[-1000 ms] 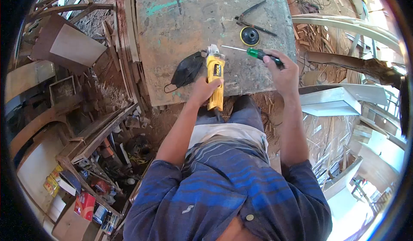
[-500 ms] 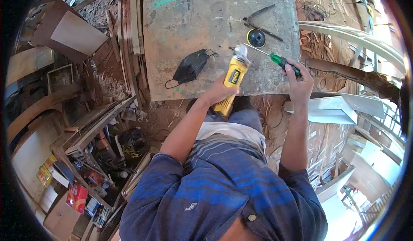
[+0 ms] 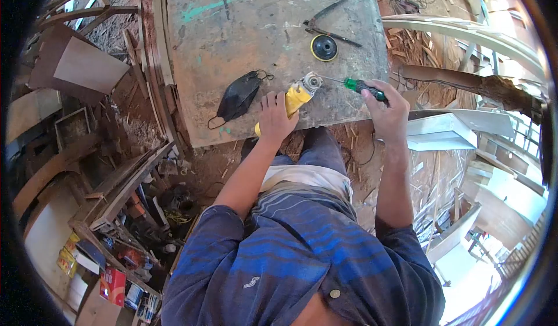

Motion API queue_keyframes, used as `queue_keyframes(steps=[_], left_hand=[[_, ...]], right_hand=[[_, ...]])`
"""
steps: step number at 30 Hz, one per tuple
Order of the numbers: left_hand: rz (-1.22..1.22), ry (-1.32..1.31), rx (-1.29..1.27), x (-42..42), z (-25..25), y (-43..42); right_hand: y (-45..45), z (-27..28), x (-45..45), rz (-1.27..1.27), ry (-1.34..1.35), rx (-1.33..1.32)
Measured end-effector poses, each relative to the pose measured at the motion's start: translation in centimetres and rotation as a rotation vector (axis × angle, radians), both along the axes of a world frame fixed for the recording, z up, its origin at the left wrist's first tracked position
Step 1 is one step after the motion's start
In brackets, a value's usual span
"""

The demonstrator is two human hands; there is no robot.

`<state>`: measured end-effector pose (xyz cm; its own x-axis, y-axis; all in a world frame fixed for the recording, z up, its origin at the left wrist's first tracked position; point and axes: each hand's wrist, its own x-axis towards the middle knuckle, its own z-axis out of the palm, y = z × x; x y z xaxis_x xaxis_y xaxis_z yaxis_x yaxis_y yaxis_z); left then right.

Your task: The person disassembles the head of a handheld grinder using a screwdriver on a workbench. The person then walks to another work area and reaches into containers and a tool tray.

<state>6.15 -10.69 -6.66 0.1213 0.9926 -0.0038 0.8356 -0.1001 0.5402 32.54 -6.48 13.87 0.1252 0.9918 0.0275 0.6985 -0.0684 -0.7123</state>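
Note:
My left hand (image 3: 275,116) is wrapped round the yellow body of an angle grinder (image 3: 297,97), whose round metal head faces up and points to the upper right. My right hand (image 3: 388,106) grips a screwdriver (image 3: 356,86) with a green and black handle. Its thin shaft points left, with the tip close to the grinder's head; whether they touch I cannot tell. Left of the grinder, a black face mask (image 3: 239,95) lies on the worn table (image 3: 200,52). Above the grinder are a round black pad with a yellow rim (image 3: 324,47) and an opened dark plier-like tool (image 3: 333,32).
At the lower left, a wooden shelf (image 3: 125,189) holds boxes and clutter, among them a red box (image 3: 113,285). Timber lies along the table's left side. On the right are a pale wooden box (image 3: 442,133), a rough log (image 3: 465,80) and scattered wood scraps.
The grinder has turned in my left hand, so its metal head now faces up. My right hand has brought the screwdriver's tip close to that head. The whole view has shifted slightly.

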Motion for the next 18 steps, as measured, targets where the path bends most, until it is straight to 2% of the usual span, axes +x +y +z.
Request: queue_keyframes(steps=[5, 8, 18], left_hand=[[0.024, 0.012, -0.100, 1.0, -0.1, 1.1], [0.007, 0.058, 0.004, 1.2, -0.4, 1.2], [0.021, 0.011, -0.015, 1.2, 0.2, 1.3]], right_hand=[[1.1, 0.1, -0.7, 0.109, -0.082, 0.032], [1.9, 0.5, -1.4, 0.096, -0.100, -0.044], [3.4, 0.7, -1.5, 0.147, -0.094, -0.026]])
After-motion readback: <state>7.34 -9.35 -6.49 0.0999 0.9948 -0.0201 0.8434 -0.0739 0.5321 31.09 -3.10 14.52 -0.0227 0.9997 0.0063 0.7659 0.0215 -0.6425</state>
